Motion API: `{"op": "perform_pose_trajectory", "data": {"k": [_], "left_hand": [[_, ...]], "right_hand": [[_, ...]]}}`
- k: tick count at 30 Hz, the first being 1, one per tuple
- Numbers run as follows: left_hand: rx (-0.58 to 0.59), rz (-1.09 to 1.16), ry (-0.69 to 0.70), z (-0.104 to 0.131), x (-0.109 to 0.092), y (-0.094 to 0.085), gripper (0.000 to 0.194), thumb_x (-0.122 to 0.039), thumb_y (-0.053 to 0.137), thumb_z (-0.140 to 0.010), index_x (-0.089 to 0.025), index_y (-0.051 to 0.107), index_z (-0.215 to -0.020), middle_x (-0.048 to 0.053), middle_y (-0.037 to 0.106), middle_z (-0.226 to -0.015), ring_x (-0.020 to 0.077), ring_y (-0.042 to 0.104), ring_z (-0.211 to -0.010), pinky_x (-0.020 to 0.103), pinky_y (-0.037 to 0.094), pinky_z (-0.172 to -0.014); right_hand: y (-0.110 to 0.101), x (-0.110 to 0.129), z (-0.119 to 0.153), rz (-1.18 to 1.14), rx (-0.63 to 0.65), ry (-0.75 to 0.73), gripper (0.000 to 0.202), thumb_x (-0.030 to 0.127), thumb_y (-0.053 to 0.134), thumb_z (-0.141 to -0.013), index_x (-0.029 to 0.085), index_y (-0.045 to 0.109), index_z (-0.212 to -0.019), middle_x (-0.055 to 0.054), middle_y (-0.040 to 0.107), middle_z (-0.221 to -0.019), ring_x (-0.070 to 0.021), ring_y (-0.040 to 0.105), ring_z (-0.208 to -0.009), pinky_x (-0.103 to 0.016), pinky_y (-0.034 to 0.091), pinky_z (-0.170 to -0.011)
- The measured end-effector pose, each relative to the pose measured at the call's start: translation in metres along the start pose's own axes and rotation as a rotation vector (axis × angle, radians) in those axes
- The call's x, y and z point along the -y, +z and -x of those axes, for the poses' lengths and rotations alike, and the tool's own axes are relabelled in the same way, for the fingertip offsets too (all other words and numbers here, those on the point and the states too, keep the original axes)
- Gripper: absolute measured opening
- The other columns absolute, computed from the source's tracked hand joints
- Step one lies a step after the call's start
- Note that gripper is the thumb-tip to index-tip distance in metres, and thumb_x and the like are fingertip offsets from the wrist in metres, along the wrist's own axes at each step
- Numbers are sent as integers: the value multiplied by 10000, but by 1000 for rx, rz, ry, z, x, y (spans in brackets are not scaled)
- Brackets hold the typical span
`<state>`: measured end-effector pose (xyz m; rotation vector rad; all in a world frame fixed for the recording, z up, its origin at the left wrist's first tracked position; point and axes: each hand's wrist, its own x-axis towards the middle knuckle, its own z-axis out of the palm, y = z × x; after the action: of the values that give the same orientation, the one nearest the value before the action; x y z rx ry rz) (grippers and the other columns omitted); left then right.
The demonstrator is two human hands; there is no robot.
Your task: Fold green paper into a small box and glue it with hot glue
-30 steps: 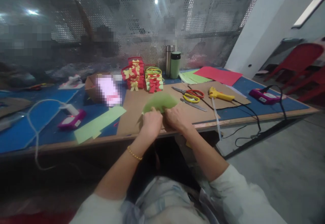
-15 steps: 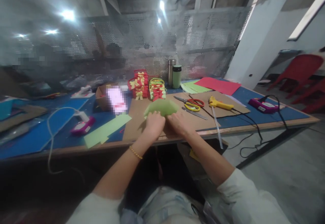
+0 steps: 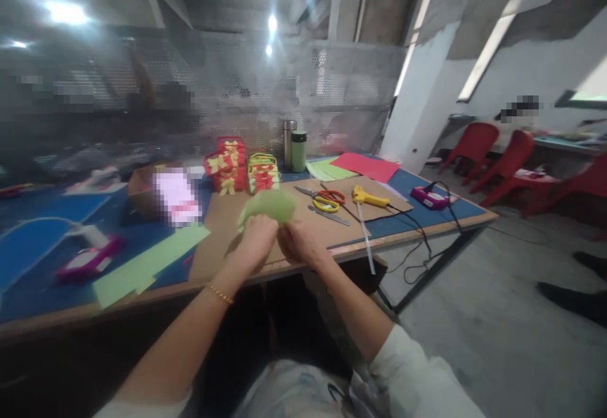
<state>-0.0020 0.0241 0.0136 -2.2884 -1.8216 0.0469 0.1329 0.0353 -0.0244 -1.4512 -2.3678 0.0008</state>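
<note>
A curved piece of light green paper (image 3: pixel 269 205) is raised above the brown board (image 3: pixel 218 241) at the near edge of the table. My left hand (image 3: pixel 258 241), with a beaded bracelet at the wrist, is closed on the paper's near side. My right hand (image 3: pixel 302 242) is curled close beside it, gripping the paper's right near corner; its fingertips are partly hidden. To the right lie scissors (image 3: pixel 327 200) with red and yellow handles, a knife-like blade (image 3: pixel 329 215) and a yellow glue gun (image 3: pixel 372 198) with a clear glue stick (image 3: pixel 365 241).
Small red (image 3: pixel 230 168) and green-and-red decorated boxes (image 3: pixel 263 174) stand behind the paper, near two bottles (image 3: pixel 298 152). A phone (image 3: pixel 176 196) leans at left by green strips (image 3: pixel 152 266). Red paper (image 3: pixel 367 166) and purple power blocks (image 3: pixel 429 198) flank the board; cords hang off the right side.
The view has swung right, so the table things sit further left. My right hand has turned and its fingers have curled inward at the paper's near edge; my left hand keeps its grip.
</note>
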Motion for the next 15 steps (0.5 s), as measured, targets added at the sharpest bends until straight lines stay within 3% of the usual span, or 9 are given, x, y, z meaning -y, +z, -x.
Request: {"op": "perform_pose_trajectory", "data": {"k": [6, 10, 15], "left_hand": [[-52, 3, -61, 2, 0, 4, 360, -26, 401, -935, -31, 728, -1087, 266, 722, -1067, 319, 693, -1081, 415, 520, -926], [-53, 54, -81, 4, 9, -2, 353, -25, 401, -925, -64, 736, -1030, 224, 735, -1060, 287, 681, -1070, 386, 485, -943], [-56, 221, -86, 4, 41, -17, 296, -243, 455, -962, -150, 723, -879, 108, 732, -901, 216, 644, -865, 302, 452, -766]], "right_hand": [[5, -8, -1, -178, -140, 78, 340, 296, 444, -1052, 192, 731, -901, -74, 777, -890, -162, 683, -804, -243, 340, -661], [12, -13, -3, -303, -204, 92, 337, 284, 465, -1032, 194, 749, -876, -71, 777, -858, -166, 673, -765, -241, 357, -660], [17, -18, -5, -465, -285, 155, 376, 287, 436, -1029, 169, 779, -933, -71, 765, -826, -164, 655, -746, -231, 401, -668]]}}
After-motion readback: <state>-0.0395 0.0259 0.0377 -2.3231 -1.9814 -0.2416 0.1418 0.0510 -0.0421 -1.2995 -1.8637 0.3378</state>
